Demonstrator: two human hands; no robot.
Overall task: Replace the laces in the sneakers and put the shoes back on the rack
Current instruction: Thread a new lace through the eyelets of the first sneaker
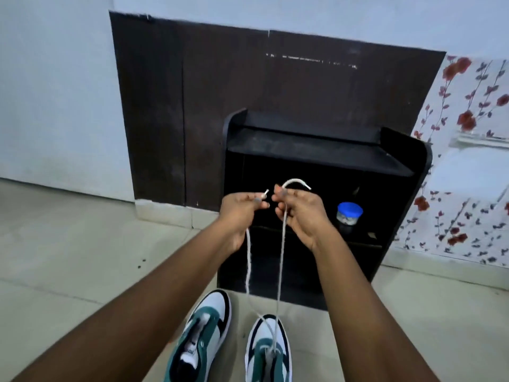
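Two green, white and black sneakers stand on the floor at the bottom of the view, the left sneaker (197, 340) and the right sneaker (268, 351). A white lace (280, 271) runs up in two strands from the right sneaker's lower eyelets. My left hand (241, 216) pinches one lace end, whose tip pokes out beside its fingers. My right hand (298, 213) pinches the other strand, its end arching over the fingers. Both hands are raised level in front of the black shoe rack (316, 150). The left sneaker shows no lace.
The rack stands against a dark brown wall panel (192, 106), with a blue-lidded jar (349, 215) on its shelf. A floral-patterned surface (468, 175) lies to the right. Pale floor tiles (68, 257) spread to the left.
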